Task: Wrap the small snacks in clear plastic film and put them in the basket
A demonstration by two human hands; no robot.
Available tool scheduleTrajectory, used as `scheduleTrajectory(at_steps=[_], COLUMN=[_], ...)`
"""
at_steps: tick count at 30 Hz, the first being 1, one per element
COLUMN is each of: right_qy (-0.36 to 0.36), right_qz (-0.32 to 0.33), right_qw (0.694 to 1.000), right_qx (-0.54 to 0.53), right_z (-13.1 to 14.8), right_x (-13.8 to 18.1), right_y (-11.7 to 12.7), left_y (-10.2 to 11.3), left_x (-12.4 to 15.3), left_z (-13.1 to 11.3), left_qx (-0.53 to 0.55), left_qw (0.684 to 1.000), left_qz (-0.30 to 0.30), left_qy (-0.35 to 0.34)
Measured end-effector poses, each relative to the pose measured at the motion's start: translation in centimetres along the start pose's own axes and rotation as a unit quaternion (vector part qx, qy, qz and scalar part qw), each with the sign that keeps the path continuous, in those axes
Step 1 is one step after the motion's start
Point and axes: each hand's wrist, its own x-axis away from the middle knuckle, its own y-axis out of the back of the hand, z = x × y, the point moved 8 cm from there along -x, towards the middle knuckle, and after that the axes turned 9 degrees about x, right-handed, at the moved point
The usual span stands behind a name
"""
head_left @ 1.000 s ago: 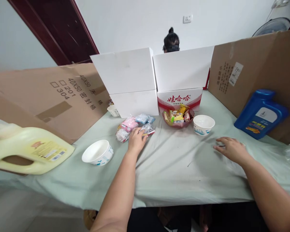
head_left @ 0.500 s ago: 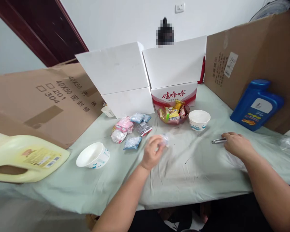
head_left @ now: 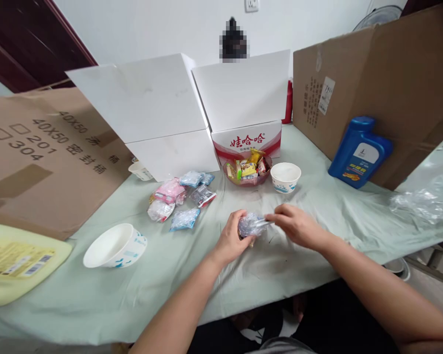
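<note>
From the head camera: the left hand (head_left: pixel 231 239) is curled around a small clear packet (head_left: pixel 248 224), thumb and fingers closed on it just above the pale green tablecloth (head_left: pixel 317 206), near the table's front middle; the right hand (head_left: pixel 298 226) comes in from the right and pinches a thin silvery tool (head_left: pixel 264 223) between thumb and forefinger; the tool's tip touches the packet, though what kind of tool it is cannot be told; the two hands sit close together with the packet between them.

Behind and left of the left hand lies a loose heap of small packets (head_left: pixel 180 196), pink, blue and clear; further left stands a white bowl (head_left: pixel 114 246), and at the frame's left edge a pale yellow jug (head_left: pixel 18 260) lies on its side; behind the hands a reddish dish of snacks (head_left: pixel 247 172) stands just beside a smaller white bowl (head_left: pixel 285 177); a blue bottle (head_left: pixel 358 152) leans against the cardboard sheet (head_left: pixel 391 73) on the right; crumpled clear plastic (head_left: pixel 421 204) lies near the right edge; white boxes (head_left: pixel 162 113) stand at the back.
</note>
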Motion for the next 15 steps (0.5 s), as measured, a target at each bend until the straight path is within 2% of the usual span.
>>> scheduleTrajectory(at_steps=[2,4,7,10,12,13,15], right_qy=[0.055,0.036,-0.098,-0.253,-0.284,-0.263,-0.161], right_qz=[0.032,0.068,0.117,0.165,0.13,0.09,0.005], right_qw=[0.998,0.996,0.983,0.942,0.937,0.951,0.986], right_qx=[0.024,0.054,0.102,0.15,0.156,0.136,0.046], right_z=[1.8,0.6,-5.2,-10.4,-10.6,-9.6,-5.7], right_x=[-0.5,-0.5,0.6,2.7,2.9,2.5,1.2], right_y=[-0.9,-1.5,-1.8,-1.5,-0.8,-0.4,-0.1], left_y=[-0.3,-0.1,0.5,0.2,-0.5,-0.8,-1.3], left_x=[0.1,0.0,-0.2,-0.2,0.0,0.1,0.2], left_z=[0.0,0.1,0.1,-0.6,-1.4,-1.8,-2.5], left_qx=[0.012,0.0,-0.042,-0.037,-0.001,0.024,0.081], left_qw=[1.0,1.0,0.998,0.996,0.994,0.993,0.99], left_qz=[0.011,0.025,0.047,0.08,0.1,0.104,0.096], left_qy=[-0.004,-0.004,-0.002,-0.024,-0.045,-0.055,-0.067])
